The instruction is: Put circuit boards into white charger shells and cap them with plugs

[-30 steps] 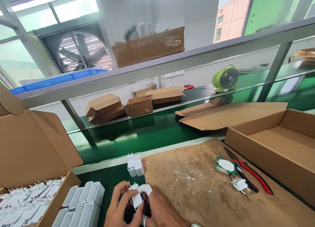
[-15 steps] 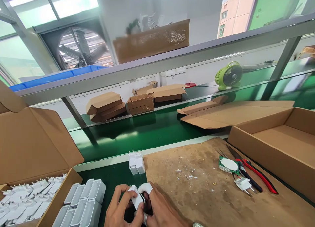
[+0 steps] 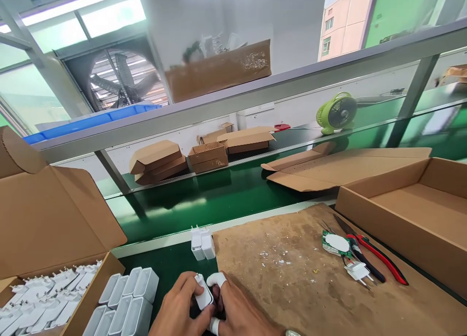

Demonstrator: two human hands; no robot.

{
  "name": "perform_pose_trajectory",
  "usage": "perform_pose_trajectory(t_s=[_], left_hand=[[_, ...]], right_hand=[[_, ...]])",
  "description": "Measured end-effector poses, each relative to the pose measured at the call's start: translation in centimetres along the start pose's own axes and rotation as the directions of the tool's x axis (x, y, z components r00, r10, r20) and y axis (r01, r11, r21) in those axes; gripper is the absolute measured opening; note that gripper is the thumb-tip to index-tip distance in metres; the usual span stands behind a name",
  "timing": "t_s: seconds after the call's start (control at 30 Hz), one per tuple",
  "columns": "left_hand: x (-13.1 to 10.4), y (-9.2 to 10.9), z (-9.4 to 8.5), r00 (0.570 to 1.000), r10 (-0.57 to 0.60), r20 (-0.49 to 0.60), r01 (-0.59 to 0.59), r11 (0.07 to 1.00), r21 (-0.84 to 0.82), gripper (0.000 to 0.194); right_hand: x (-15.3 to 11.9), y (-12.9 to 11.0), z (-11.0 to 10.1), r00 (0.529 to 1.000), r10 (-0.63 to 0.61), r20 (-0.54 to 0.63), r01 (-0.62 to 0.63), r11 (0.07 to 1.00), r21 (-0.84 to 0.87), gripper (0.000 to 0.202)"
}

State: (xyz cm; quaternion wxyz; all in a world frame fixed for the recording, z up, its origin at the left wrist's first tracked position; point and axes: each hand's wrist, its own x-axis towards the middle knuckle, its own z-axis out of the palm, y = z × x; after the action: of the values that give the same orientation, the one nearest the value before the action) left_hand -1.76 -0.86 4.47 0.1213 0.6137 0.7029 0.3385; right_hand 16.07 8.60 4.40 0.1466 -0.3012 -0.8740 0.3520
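Note:
Low in the head view, a white plug-charger case [image 3: 204, 293] is gripped between both hands. My left hand [image 3: 178, 304] is closed on it from the left, thumb below and forefinger on its upper face. My right hand [image 3: 237, 307], with white coverings on two fingertips, curls against its right side; those inner fingers are partly hidden. Just beyond, two white chargers [image 3: 203, 243] stand upright, prongs up. To the left, several open white casings [image 3: 134, 297] sit in rows, beside a carton [image 3: 116, 268] of pronged white plug pieces [image 3: 47, 297].
A stained cardboard sheet [image 3: 277, 287] with white crumbs covers the bench. On it lie red-and-black pliers [image 3: 383, 262], a green circuit board [image 3: 335, 243] and a wired plug piece [image 3: 358, 271]. An open carton [image 3: 394, 219] stands right; a green belt [image 3: 175, 204] runs behind.
The charger case has shifted slightly right and down between my fingers, and my left forefinger has drawn back along it. The whole view has tilted a little.

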Motion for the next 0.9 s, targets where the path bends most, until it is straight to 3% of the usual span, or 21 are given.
perform_pose_trajectory(t_s=[0.07, 0.23, 0.43, 0.5, 0.6, 0.7, 0.77, 0.83, 0.9], left_hand=[[1.6, 0.1, -2.1, 0.995, -0.056, 0.078, 0.046, 0.992, 0.118, 0.012], [6.6, -1.0, -6.6, 0.986, -0.146, 0.082, 0.124, 0.966, 0.226, 0.018], [8.6, -1.5, -6.1, 0.988, -0.081, 0.128, 0.065, 0.990, 0.128, 0.019], [8.4, -1.4, -6.6, 0.990, -0.055, 0.131, 0.042, 0.994, 0.099, 0.012], [7.6, -1.4, -9.7, 0.997, -0.055, 0.054, 0.049, 0.994, 0.100, 0.015], [5.9, -1.9, -14.0, 0.994, -0.058, -0.097, 0.080, 0.969, 0.233, 0.034], [3.9, -2.4, -15.6, 0.989, -0.061, -0.132, 0.107, 0.920, 0.378, 0.037], [1.5, -3.0, -15.6, 0.992, -0.095, -0.077, 0.121, 0.854, 0.506, 0.032], [-0.8, -3.5, -14.3, 0.990, -0.143, 0.003, 0.112, 0.790, 0.603, 0.020]], right_hand=[[-0.4, 0.0, -0.3, 0.999, 0.024, 0.034, -0.022, 0.997, -0.075, 0.029], [-0.7, 0.6, -0.5, 0.993, -0.071, 0.097, 0.083, 0.987, -0.135, 0.045], [0.8, 2.2, 1.7, 0.971, -0.224, 0.084, 0.239, 0.911, -0.337, 0.037], [0.8, 2.6, 1.9, 0.968, -0.240, 0.070, 0.249, 0.902, -0.352, 0.032], [0.6, 3.0, 2.0, 0.965, -0.260, 0.042, 0.257, 0.896, -0.363, 0.032], [0.7, 3.9, 3.0, 0.955, -0.296, -0.007, 0.275, 0.896, -0.348, 0.044], [1.0, 4.5, 3.9, 0.937, -0.349, -0.025, 0.317, 0.877, -0.360, 0.052], [1.4, 4.9, 4.6, 0.921, -0.389, -0.015, 0.354, 0.851, -0.387, 0.052], [1.3, 4.8, 4.4, 0.924, -0.382, 0.017, 0.358, 0.849, -0.388, 0.050]])
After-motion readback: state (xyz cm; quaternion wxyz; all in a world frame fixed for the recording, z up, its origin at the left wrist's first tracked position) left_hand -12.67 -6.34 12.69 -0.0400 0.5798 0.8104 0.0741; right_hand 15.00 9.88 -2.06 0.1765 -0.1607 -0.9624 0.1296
